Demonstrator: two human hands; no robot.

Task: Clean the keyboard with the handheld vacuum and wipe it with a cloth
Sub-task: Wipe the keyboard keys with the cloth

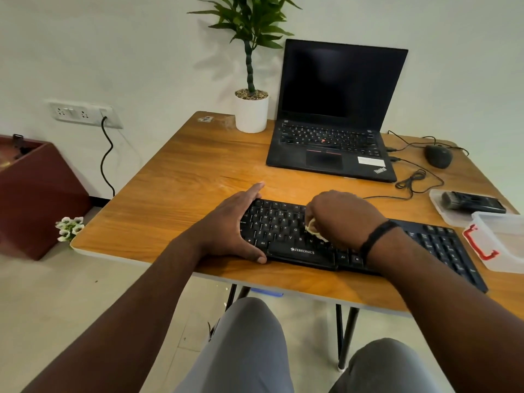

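1. Black keyboard [286, 231] lies on the near part of the wooden table [184, 177], running left to right, its right end angled toward the near-right edge. Brand label on front edge near the space bar.
2. Left hand [226, 225] rests on the kbd's left end: palm down over the end, index finger stretched along the far-left corner, thumb at the near edge. Fingers mostly straight and spread, bracing rather than gripping.
3. Right hand [340, 217] is over the kbd's middle, fingers curled round a small pale cloth [314, 229]; the cloth is bunched and pressed onto the keys approx. at the centre letter rows. Only a bit of cloth shows under the fingers.
4. Black wristband [377, 236] on the right wrist.
5. Handheld vacuum [472, 201], dark, lies in a clear plastic lid or tray [438, 204] at the right side of the table, well apart from both hands.
6. Clear plastic box [504, 242] w/ red latch sits just near of that tray, at the right edge.
7. Open black laptop [337, 114], screen dark, far of the kbd; black mouse [438, 156] to its right w/ cable coiled between laptop and tray.
8. Potted plant [251, 109] in white pot at far side, left of the laptop.
9. Wall socket [85, 113] w/ black cord on the left wall; dark red box [37, 194] on the floor at left.
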